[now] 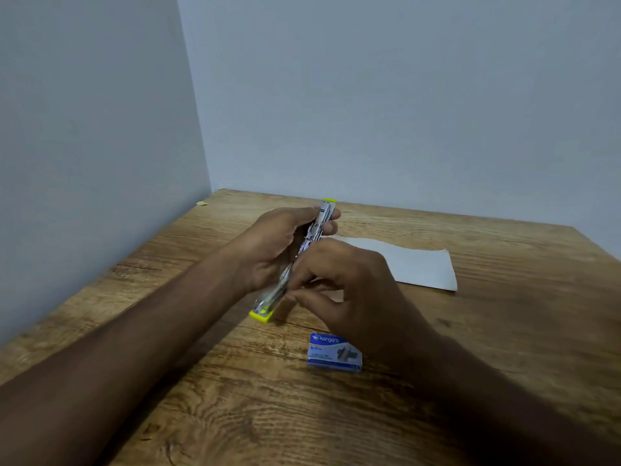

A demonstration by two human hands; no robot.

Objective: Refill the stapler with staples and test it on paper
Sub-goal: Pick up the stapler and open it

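Observation:
A yellow and metal stapler is held above the wooden table, swung open, with one yellow end up at the back and the other yellow end low near the table. My left hand wraps around its middle. My right hand pinches at the metal channel of the lower half; whether it holds staples is hidden by the fingers. A small blue staple box lies shut on the table just in front of my right hand. A white sheet of paper lies flat behind my right hand.
The wooden table sits in a corner, with pale walls at the left and back. A tiny yellow scrap lies at the table's far left edge.

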